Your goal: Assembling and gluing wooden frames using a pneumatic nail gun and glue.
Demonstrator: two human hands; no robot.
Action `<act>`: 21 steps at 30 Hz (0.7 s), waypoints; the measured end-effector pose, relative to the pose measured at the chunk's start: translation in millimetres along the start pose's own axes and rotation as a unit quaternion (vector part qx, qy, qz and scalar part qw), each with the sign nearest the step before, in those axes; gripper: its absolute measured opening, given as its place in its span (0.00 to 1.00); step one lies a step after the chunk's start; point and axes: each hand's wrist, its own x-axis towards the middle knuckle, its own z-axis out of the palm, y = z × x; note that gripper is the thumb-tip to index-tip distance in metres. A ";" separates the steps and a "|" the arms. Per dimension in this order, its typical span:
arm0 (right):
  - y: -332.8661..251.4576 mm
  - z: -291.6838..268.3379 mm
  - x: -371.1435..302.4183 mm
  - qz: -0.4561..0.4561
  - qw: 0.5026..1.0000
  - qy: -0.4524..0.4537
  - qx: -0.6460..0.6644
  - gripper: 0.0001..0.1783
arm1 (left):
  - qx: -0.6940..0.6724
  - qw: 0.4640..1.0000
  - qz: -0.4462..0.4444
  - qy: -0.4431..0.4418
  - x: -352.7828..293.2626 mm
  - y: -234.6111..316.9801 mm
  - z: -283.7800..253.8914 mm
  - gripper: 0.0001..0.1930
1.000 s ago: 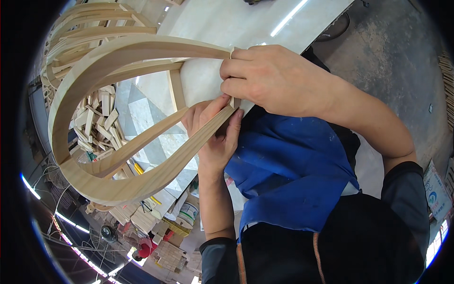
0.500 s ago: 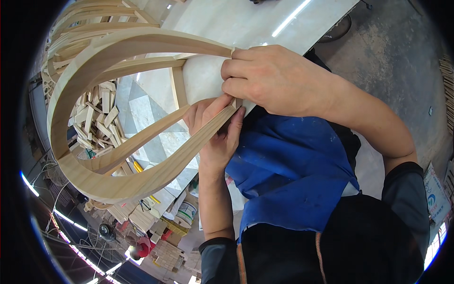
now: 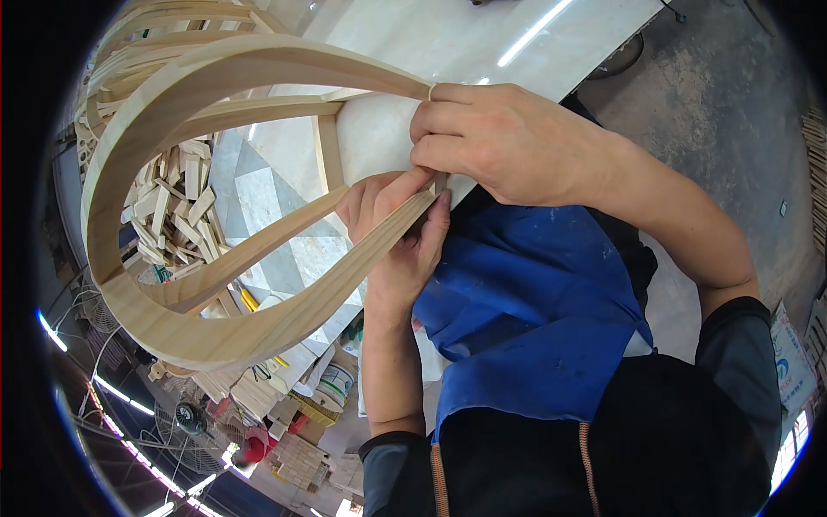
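Observation:
A pale curved wooden frame with rounded bends stands over the table on the left, its narrower end reaching towards me. My left hand is wrapped round the lower bar of that end, with the thumb beneath. Just above it, my right hand is closed at the same end, its fingers bent over the short end piece between the upper and lower bars. The right fingertips are mostly hidden behind the wood and the knuckles, so whether they pinch anything small does not show.
Behind the frame lies a heap of short wooden offcuts on the pale table. More curved frames are stacked at the far left. A white bucket stands below the table edge. A blue apron covers my lap.
The frame's far bend has shifted slightly up and left. Both hands have moved a little to the right and keep their places at its near end.

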 end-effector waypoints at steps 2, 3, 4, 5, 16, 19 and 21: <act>0.3 1.1 0.0 -0.002 1.000 0.007 0.006 0.08 | 0.001 1.000 0.000 0.001 0.2 -0.2 0.2 0.19; 0.5 1.3 0.3 -0.003 1.000 0.006 0.008 0.08 | 0.002 1.000 0.001 0.000 0.5 -0.1 0.1 0.19; 0.5 1.4 0.4 -0.004 1.000 0.006 0.010 0.08 | 0.003 1.000 0.002 -0.001 0.8 0.1 0.0 0.19; 0.5 1.6 0.4 -0.004 1.000 0.005 0.011 0.08 | 0.003 1.000 0.003 -0.002 0.9 0.3 -0.1 0.19; 1.0 -5.3 -2.5 0.011 0.997 -0.002 0.076 0.11 | -0.003 0.999 0.013 0.031 8.2 5.4 4.6 0.17; -11.6 -21.1 -4.8 0.053 0.987 0.107 0.103 0.20 | -0.013 0.999 0.019 0.027 10.3 4.8 4.0 0.16; -27.3 -53.9 -9.2 0.093 0.974 0.152 0.137 0.23 | -0.010 1.000 0.008 0.026 6.1 1.2 0.2 0.16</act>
